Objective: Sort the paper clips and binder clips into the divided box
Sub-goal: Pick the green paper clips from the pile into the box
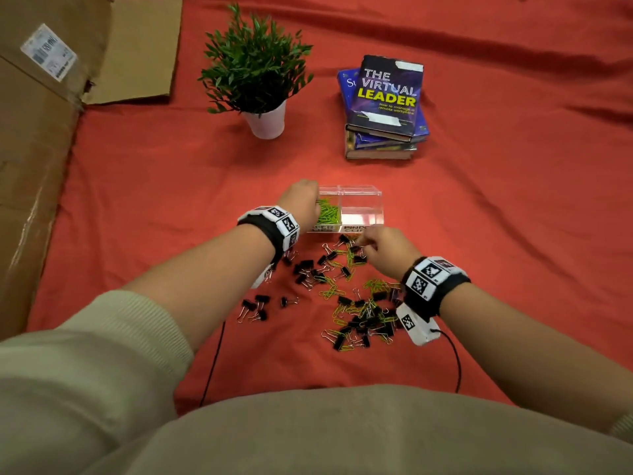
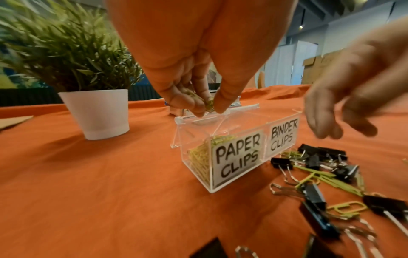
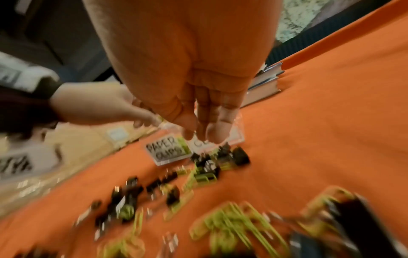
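Note:
A clear divided box point(image 1: 373, 193) stands on the red cloth, labelled PAPER CLIPS on the left and BINDER CLIPS on the right point(image 2: 283, 137). Its left compartment holds green paper clips point(image 1: 328, 214); the right one shows none. My left hand point(image 2: 208, 109) pinches a few green paper clips just above the left compartment's rim. My right hand point(image 1: 363, 243) hovers with relaxed, downward fingers point(image 3: 217, 132) over black binder clips point(image 1: 354, 250) in front of the box, holding nothing. Mixed binder clips point(image 1: 305, 269) and green paper clips point(image 1: 329, 291) lie scattered nearer to me.
A potted plant point(image 1: 260, 73) stands behind the box on the left, a stack of books point(image 1: 383, 108) behind on the right. A large cardboard box point(image 1: 34, 149) fills the left edge. Thin black cables point(image 1: 212, 365) trail from my wrists across the cloth.

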`<state>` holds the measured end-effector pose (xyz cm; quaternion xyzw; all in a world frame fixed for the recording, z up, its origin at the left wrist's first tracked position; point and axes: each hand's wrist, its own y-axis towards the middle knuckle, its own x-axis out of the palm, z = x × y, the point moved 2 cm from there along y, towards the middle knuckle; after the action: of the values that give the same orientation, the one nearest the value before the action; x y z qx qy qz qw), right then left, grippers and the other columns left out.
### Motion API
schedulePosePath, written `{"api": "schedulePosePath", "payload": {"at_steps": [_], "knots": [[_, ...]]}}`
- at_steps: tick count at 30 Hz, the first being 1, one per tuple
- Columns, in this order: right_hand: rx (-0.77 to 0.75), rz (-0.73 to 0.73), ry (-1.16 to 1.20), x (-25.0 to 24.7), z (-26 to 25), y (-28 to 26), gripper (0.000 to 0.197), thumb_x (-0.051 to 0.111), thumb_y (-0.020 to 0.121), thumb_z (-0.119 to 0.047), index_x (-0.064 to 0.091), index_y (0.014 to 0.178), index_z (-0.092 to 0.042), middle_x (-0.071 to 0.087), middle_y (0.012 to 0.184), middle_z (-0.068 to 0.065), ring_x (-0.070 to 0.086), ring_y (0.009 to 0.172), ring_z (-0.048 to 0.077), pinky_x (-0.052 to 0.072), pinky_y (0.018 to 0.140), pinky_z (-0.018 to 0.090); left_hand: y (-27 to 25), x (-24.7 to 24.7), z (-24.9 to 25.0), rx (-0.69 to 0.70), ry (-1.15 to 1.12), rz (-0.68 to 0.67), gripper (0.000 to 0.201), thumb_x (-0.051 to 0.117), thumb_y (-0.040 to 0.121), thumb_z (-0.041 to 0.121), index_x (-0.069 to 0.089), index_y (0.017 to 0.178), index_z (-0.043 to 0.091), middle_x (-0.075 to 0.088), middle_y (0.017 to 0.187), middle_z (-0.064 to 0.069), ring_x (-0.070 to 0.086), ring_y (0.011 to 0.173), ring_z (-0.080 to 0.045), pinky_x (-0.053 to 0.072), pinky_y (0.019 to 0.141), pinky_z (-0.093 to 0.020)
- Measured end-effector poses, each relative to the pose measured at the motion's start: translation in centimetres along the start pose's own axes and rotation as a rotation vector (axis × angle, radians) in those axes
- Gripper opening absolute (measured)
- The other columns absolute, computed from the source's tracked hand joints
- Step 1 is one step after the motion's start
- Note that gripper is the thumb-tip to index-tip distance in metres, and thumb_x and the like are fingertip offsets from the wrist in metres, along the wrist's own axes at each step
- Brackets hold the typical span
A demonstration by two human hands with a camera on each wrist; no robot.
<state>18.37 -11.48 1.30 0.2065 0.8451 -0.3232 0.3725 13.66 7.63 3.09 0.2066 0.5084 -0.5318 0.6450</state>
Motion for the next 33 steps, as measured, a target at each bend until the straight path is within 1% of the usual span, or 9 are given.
{"api": "schedulePosePath", "payload": {"at_steps": [2,4,8,11,14,17,21,27,33], "knots": [[-0.029,-0.073,-0.113,1.6,1.1,-0.8,0.045,0.046,0.087,-0.002,0.053,0.129,-0.015,0.046,0.134,0.001,0.055,0.108,0.016,0.052,0.088,0.025,0.5,0.3,0.3,0.025,0.032,-0.013,0.02,0.052,0.086,0.008,0.056,0.106,0.004,0.058,0.111,-0.014,0.054,0.104,-0.031,0.047,0.091,-0.041],[-0.067,-0.076,-0.205,2.8,1.8,-1.2,0.059,0.047,0.084,-0.001,0.04,0.141,-0.013,0.035,0.145,0.003,0.036,0.131,0.022,0.036,0.111,0.035,0.1,0.8,0.7,0.083,0.092,0.022,0.024,0.052,0.086,0.009,0.057,0.109,0.008,0.059,0.114,-0.01,0.05,0.108,-0.028,0.045,0.094,-0.04],[-0.148,-0.016,-0.204,3.4,2.0,-1.8,0.048,0.049,0.084,-0.004,0.05,0.131,-0.009,0.048,0.125,0.005,0.045,0.115,0.021,0.043,0.103,0.036,-2.7,2.7,2.1,0.276,0.135,0.15,0.019,0.053,0.085,0.013,0.059,0.102,0.013,0.059,0.109,-0.004,0.048,0.106,-0.025,0.04,0.094,-0.038],[-0.128,0.005,-0.118,2.6,2.1,-1.7,0.036,0.047,0.085,-0.004,0.058,0.12,-0.008,0.052,0.113,0.005,0.049,0.108,0.02,0.046,0.098,0.036,-4.4,5.6,3.0,0.395,0.142,-0.001,0.023,0.05,0.084,0.006,0.06,0.105,0.01,0.059,0.108,-0.006,0.051,0.104,-0.025,0.045,0.09,-0.039],[-0.105,0.063,-0.089,1.9,2.5,-1.1,0.04,0.048,0.086,-0.002,0.057,0.123,-0.01,0.052,0.12,0.003,0.049,0.112,0.019,0.046,0.1,0.034,-4.9,8.1,3.1,0.354,0.191,-0.159,0.046,0.05,0.083,0.0,0.05,0.128,0.008,0.05,0.131,-0.006,0.045,0.123,-0.024,0.044,0.1,-0.042],[-0.098,0.025,-0.14,2.3,3.0,-1.0,0.032,0.047,0.088,-0.006,0.059,0.118,-0.007,0.053,0.115,0.006,0.049,0.111,0.023,0.047,0.097,0.036,-5.3,8.8,2.8,0.291,0.204,-0.174,0.055,0.049,0.086,0.001,0.039,0.139,0.007,0.037,0.146,-0.008,0.036,0.134,-0.026,0.04,0.106,-0.042],[-0.027,0.041,-0.091,2.4,4.2,-1.3,0.019,0.047,0.091,-0.012,0.063,0.1,-0.008,0.055,0.101,0.003,0.055,0.095,0.019,0.05,0.085,0.028,-5.9,8.7,1.6,0.263,0.228,-0.118,0.043,0.048,0.085,0.005,0.048,0.128,0.005,0.047,0.128,-0.01,0.047,0.116,-0.029,0.045,0.094,-0.042],[0.045,0.173,-0.006,2.5,3.5,-0.1,0.04,0.049,0.092,-0.01,0.049,0.132,-0.006,0.05,0.12,0.009,0.051,0.11,0.022,0.048,0.097,0.033,-6.1,8.8,1.3,0.227,0.206,-0.064,0.036,0.048,0.087,0.006,0.052,0.123,0.006,0.051,0.118,-0.009,0.048,0.11,-0.028,0.046,0.089,-0.04],[0.028,0.124,-0.02,4.3,2.5,-0.2,0.046,0.055,0.089,-0.009,0.045,0.134,-0.004,0.047,0.129,0.012,0.041,0.125,0.027,0.037,0.108,0.035,-5.0,9.2,2.4,0.148,0.09,-0.071,0.045,0.05,0.088,0.0,0.046,0.133,0.008,0.049,0.127,-0.009,0.044,0.123,-0.027,0.044,0.099,-0.04]]}}
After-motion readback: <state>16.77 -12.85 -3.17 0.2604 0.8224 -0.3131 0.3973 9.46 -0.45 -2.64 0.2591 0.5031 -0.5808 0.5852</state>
